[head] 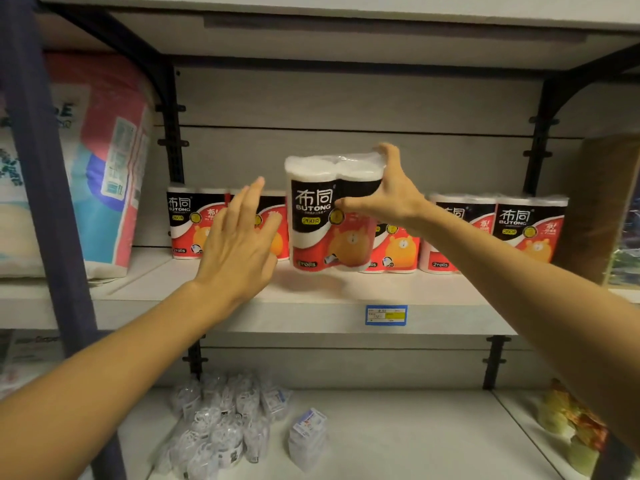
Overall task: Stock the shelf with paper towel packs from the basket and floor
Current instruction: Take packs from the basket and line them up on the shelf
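My right hand (388, 195) grips a two-roll paper towel pack (318, 216) by its upper right corner and holds it upright just above the middle shelf (311, 317). The pack is black, red and white with an orange bear. My left hand (239, 237) reaches toward the pack's left side with straight fingers and holds nothing. Behind them a row of the same packs stands along the back of the shelf: one at the far left (187, 223), others at the right (530, 233). The basket and the floor are out of view.
A large pink and white bag (104, 161) fills the shelf section to the left, behind a dark upright post (48, 188). A blue price tag (386, 315) sits on the shelf edge. Small wrapped items (221, 431) lie on the lower shelf. A brown box (606, 202) stands at the right.
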`<state>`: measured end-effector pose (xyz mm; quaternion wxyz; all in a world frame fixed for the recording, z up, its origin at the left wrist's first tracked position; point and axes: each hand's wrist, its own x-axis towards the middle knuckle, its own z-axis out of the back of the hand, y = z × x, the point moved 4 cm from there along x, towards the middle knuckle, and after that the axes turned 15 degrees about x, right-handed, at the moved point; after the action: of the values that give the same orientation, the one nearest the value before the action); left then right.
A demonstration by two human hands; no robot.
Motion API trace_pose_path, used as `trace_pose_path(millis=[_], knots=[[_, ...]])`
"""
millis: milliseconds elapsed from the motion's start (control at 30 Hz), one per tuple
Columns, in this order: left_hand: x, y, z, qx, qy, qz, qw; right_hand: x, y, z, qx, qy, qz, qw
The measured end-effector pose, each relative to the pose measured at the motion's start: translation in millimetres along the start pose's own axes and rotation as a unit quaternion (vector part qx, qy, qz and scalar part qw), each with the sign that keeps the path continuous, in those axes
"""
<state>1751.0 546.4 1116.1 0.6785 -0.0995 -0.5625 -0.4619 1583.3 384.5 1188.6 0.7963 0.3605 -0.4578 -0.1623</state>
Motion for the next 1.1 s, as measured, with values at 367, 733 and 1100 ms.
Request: trace_pose_path(millis=[367, 733, 1100], knots=[[-23.5, 20.9, -20.0, 0.014, 0.100, -0.003, 0.995, 0.2, -18.3, -7.9, -0.022, -0.188, 0.101, 0.977], [-36.5, 22.7, -34.3, -0.012, 0.113, 0.013, 0.993, 17.6, -65.9, -62.8, -0.190, -0.097, 0.088, 0.973], [-25.7, 8.8, -49.4, -0.065, 0.150, 0.075, 0.984, 27.1, -65.5, -74.9, -0.472, -0.115, 0.170, 0.858]])
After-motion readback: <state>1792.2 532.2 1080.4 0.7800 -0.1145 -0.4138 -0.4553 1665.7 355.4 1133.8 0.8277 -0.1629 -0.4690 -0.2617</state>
